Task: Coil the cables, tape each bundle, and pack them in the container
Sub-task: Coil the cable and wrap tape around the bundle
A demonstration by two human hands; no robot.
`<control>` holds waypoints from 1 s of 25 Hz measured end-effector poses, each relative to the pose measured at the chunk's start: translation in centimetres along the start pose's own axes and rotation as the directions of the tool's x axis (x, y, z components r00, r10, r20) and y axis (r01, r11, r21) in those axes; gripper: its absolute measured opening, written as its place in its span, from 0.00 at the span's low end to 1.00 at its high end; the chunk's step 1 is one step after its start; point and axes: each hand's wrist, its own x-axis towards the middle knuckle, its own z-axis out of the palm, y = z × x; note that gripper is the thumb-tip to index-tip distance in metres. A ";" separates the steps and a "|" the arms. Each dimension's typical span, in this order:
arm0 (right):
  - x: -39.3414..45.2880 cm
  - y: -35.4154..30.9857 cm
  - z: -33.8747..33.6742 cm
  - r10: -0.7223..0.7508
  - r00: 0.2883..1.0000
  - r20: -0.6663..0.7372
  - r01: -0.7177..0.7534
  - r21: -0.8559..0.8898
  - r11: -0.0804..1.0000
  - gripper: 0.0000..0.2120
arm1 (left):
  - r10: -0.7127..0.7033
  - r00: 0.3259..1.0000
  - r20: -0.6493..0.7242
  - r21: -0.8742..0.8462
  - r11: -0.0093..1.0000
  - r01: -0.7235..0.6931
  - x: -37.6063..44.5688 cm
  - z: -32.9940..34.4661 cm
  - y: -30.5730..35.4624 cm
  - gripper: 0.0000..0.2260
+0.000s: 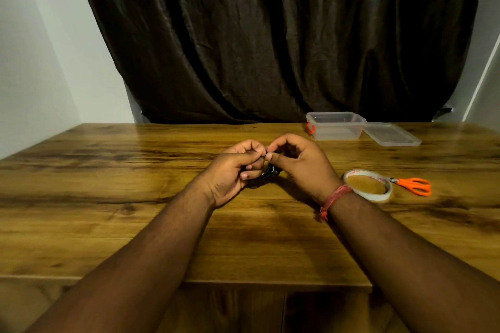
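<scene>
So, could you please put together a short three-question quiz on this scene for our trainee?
1. True or false: the lid is on the container.
2. Which lies nearer the right hand: A) tape roll B) scissors?
3. What dark thing does the left hand grip?

Key: 1. False, it lies beside the container, on its right. 2. A. 3. A cable bundle; both hands pinch at something small above it, too small to tell.
</scene>
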 end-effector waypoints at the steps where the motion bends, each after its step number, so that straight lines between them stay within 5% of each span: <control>1: 0.0 0.0 0.0 0.013 1.000 -0.012 -0.012 0.017 1.000 0.02 | 0.014 0.999 -0.032 0.025 1.000 -0.013 0.0 0.0 0.0 0.07; 9: 0.0 0.0 -0.1 -0.051 0.998 0.044 0.057 -0.141 0.988 0.05 | 0.077 0.990 -0.121 0.221 0.974 -0.049 0.0 0.7 0.1 0.07; 17: -0.1 -0.2 0.1 0.079 0.993 0.092 -0.096 0.203 0.974 0.03 | 0.096 0.987 -0.130 0.260 0.964 -0.060 -0.4 1.6 0.6 0.08; 25: -0.4 -1.1 0.1 0.149 0.981 0.122 -0.177 0.260 0.949 0.06 | 0.103 0.986 -0.135 0.229 0.971 -0.070 -0.3 1.0 0.6 0.04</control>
